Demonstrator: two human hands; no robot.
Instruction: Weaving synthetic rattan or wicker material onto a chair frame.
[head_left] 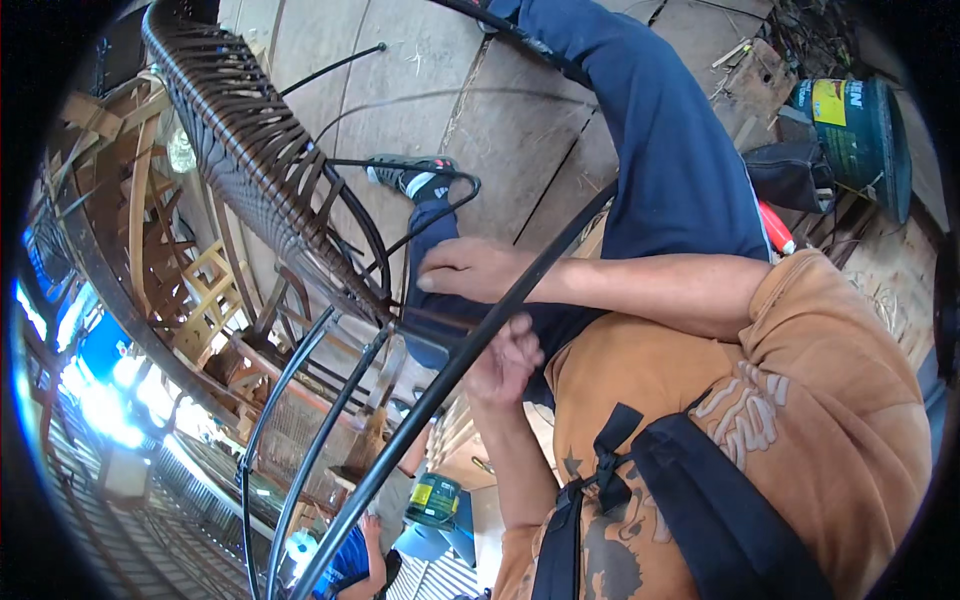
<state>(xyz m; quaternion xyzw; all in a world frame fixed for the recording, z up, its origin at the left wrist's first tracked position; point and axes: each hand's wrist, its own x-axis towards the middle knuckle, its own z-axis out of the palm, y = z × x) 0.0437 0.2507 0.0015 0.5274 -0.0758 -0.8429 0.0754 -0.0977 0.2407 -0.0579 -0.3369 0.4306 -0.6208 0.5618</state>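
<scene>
A metal furniture frame with black tubes [430, 400] stands tilted in front of me. Dark brown woven strands [240, 150] cover its far-left section, with several bare rods at the lower left. My right hand [470, 268] is closed, thumb and fingers pressed together, beside the lower end of the weave; whatever it pinches is too small to tell. Under the long tube, my left hand [508, 362] shows curled fingers close to the bar. The tube partly covers it, and its grip is hidden. A thin pale strand [440, 97] arcs above the floor beyond my right hand.
My leg in dark blue trousers [665, 140] crosses the upper right. A green bucket [850, 140], a dark pouch [790, 175] and a red object [776, 228] lie beyond it. Wooden chair frames [210, 300] fill the left. Another person in blue [350, 560] is at the lower edge.
</scene>
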